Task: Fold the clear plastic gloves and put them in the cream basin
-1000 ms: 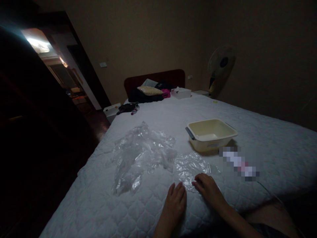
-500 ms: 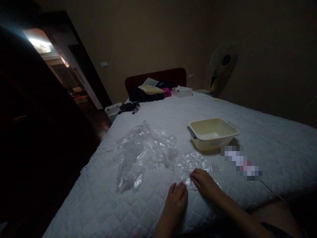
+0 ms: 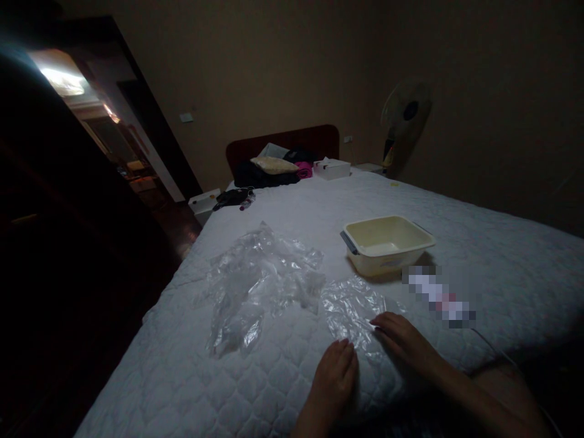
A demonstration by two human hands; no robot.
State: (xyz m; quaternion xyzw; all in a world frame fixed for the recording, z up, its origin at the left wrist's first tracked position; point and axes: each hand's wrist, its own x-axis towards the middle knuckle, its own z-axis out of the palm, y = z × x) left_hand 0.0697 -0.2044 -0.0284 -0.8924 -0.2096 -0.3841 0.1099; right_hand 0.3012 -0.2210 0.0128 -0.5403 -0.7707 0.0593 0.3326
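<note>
A small clear plastic bag (image 3: 349,310) lies flat on the white quilted bed (image 3: 292,225) right in front of me. My right hand (image 3: 401,338) rests on its near right part, fingers stretched flat. My left hand (image 3: 336,372) lies flat beside the bag's near left corner, fingers together and extended. A heap of crumpled clear plastic bags (image 3: 258,283) sits to the left of the flat one. Behind the flat bag stands a cream plastic basin (image 3: 385,244) with nothing visible in it.
A blurred flat item (image 3: 438,295) lies right of the basin. Clothes and a pillow (image 3: 274,167) and a white box (image 3: 331,168) are piled at the headboard. A standing fan (image 3: 404,121) is at the far right. The bed's left edge drops to dark floor.
My right hand has slid rightward across the small bag, which now lies more spread out. My left hand has shifted slightly right and nearer to me.
</note>
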